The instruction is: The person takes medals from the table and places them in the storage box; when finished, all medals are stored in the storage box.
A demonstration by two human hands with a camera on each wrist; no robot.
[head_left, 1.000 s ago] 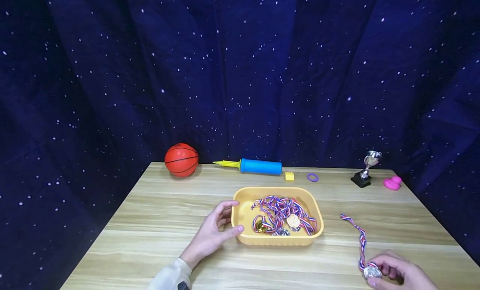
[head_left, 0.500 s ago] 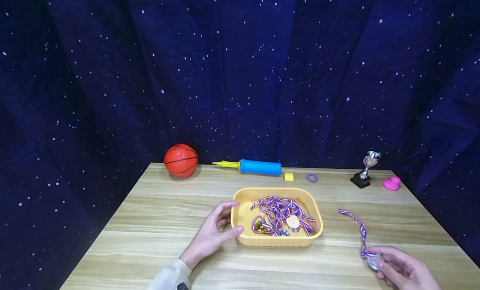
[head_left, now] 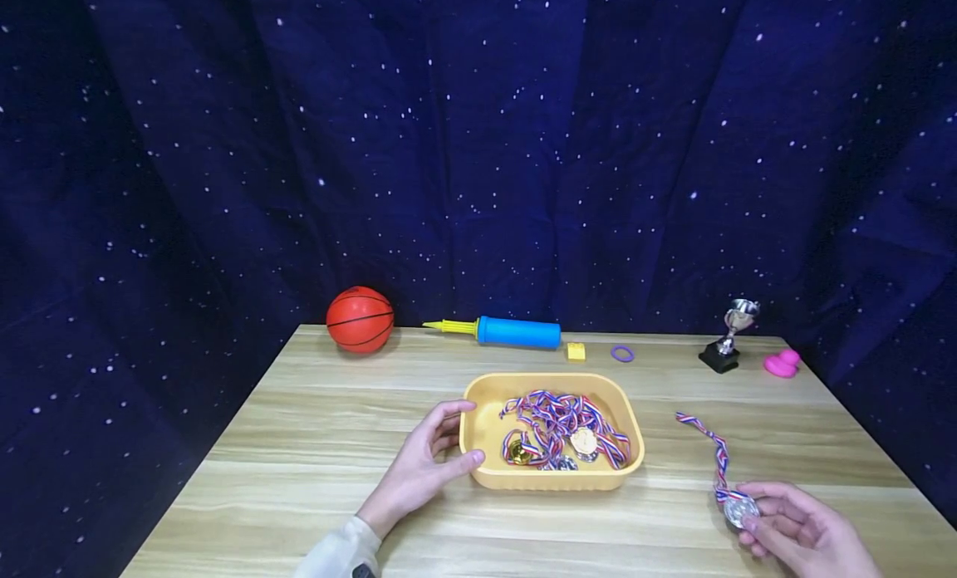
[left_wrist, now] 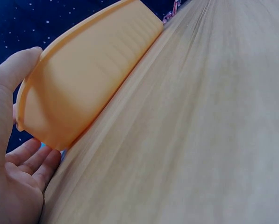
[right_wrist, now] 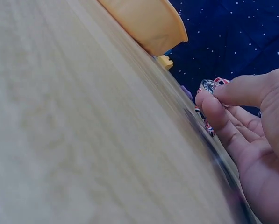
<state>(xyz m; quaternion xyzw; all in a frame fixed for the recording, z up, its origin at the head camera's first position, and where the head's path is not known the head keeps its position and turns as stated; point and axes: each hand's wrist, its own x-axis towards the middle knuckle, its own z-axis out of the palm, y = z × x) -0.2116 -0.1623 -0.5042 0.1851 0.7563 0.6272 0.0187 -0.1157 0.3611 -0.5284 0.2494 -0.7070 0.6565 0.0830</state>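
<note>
A yellow-orange plastic basin [head_left: 553,480] stands at mid-table with several medals on striped ribbons [head_left: 557,418] piled inside. My left hand [head_left: 419,470] grips its left end. In the left wrist view the thumb lies against the rim of the basin [left_wrist: 88,74], and the fingers reach around the lower corner. To the right of the basin, my right hand [head_left: 807,528] pinches a silver medal [head_left: 740,510] between thumb and fingers. The medal's red, white and blue ribbon [head_left: 719,457] trails away across the table. The right wrist view shows the medal [right_wrist: 207,86] at the fingertips, partly hidden.
Along the back of the wooden table [head_left: 299,445] lie a red basketball [head_left: 360,320], a blue and yellow hand pump [head_left: 519,332], a yellow block [head_left: 576,351] and a purple ring [head_left: 622,354]. A small trophy [head_left: 733,333] and a pink object [head_left: 782,364] are at the back right. A starry curtain [head_left: 478,146] hangs behind.
My right hand has moved slightly away from me with the silver medal, and its ribbon has shifted further back. The left hand and the basin have stayed in place.
</note>
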